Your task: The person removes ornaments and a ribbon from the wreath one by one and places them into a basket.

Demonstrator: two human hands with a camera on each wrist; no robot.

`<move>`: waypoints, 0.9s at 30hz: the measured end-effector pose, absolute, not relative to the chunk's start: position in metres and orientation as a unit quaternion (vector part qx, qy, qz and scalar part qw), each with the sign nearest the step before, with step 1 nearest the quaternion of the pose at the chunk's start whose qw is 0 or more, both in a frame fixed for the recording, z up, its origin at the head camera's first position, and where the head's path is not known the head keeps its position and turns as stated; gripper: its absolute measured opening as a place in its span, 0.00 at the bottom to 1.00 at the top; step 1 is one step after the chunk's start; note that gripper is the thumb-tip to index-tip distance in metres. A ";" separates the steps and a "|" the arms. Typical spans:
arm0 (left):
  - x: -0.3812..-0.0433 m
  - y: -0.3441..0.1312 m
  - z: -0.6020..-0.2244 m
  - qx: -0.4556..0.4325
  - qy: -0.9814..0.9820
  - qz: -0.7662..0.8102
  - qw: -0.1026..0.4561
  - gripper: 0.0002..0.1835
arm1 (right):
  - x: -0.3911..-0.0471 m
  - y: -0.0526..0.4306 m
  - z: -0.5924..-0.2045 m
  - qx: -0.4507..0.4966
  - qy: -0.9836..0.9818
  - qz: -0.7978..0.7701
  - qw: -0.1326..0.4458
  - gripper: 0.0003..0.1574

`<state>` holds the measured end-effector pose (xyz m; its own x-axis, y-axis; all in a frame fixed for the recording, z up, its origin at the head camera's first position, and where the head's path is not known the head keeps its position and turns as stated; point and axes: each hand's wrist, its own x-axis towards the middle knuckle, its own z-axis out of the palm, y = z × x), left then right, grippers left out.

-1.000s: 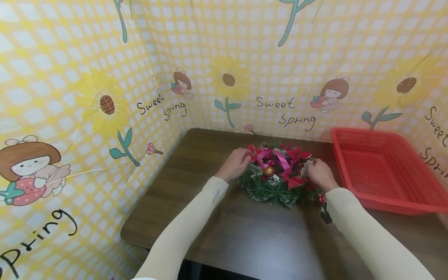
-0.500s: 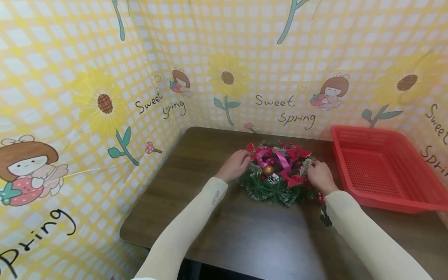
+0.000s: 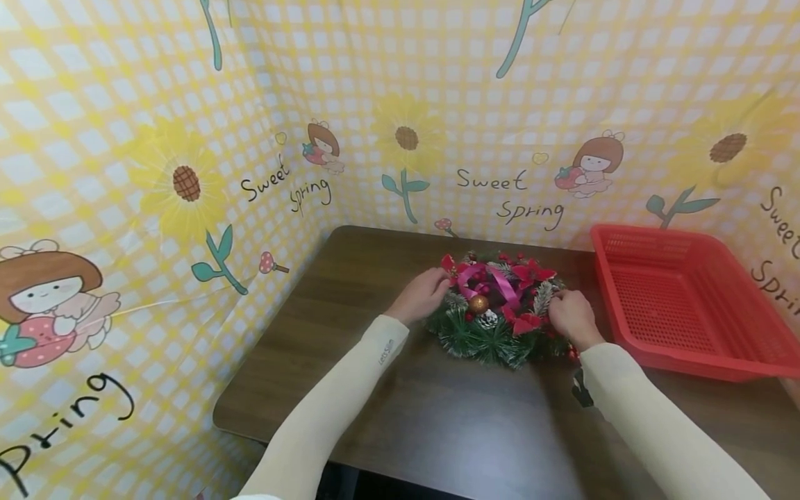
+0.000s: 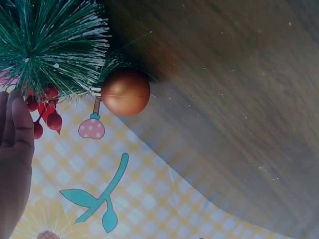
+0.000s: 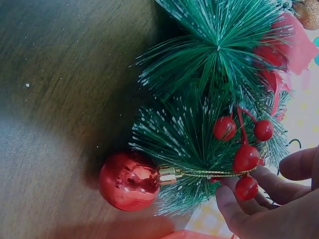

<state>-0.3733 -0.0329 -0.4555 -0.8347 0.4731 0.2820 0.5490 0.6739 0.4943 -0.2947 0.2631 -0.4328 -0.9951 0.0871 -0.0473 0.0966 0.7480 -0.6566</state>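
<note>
A Christmas wreath (image 3: pixel 481 344) of frosted green pine lies on the table, trimmed with red poinsettias, a pink ribbon, a pine cone and gold baubles. My left hand (image 3: pixel 421 293) touches its left side; in the left wrist view, fairly straight fingers (image 4: pixel 22 119) reach red berries beside a copper-coloured bauble (image 4: pixel 126 91). On the wreath's right side, my right hand (image 3: pixel 571 316) has curled fingers at the rim, near a frosted sprig (image 3: pixel 544 298). In the right wrist view those fingers are partly behind berries (image 5: pixel 245 158); a red bauble (image 5: pixel 128 181) hangs on a gold cord close by.
A red plastic basket (image 3: pixel 694 357) stands on the right of the brown table (image 3: pixel 462 437). Yellow checked sheeting (image 3: pixel 350 201) with printed flowers walls off the back and sides. A small black object (image 3: pixel 582 389) shows under the right cuff.
The right fingers have shifted slightly away from the frosted sprig, which shows more fully now. The left hand and the wreath stay nearly in place.
</note>
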 end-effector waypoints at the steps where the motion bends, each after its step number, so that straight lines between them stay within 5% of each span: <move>1: -0.373 -0.033 -0.456 -0.280 -0.912 -0.292 0.064 0.13 | -0.294 0.263 -0.433 0.052 0.934 -0.353 0.006 0.27; 11: -0.371 -0.031 -0.454 -0.268 -0.919 -0.283 0.050 0.12 | -0.291 0.263 -0.437 0.073 0.934 -0.350 -0.015 0.23; 19: -0.379 -0.017 -0.447 -0.303 -0.918 -0.229 0.114 0.07 | -0.288 0.262 -0.436 0.067 0.936 -0.345 -0.026 0.23; 27: -0.378 0.006 -0.435 -0.374 -0.891 -0.258 -0.007 0.18 | -0.287 0.263 -0.438 0.076 0.927 -0.366 -0.012 0.23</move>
<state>-0.3780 0.0060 -0.4349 -0.7205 0.6698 0.1794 0.6621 0.5876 0.4651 -0.2873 0.2630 -0.4384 -0.9881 0.1501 -0.0339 0.1328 0.7203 -0.6809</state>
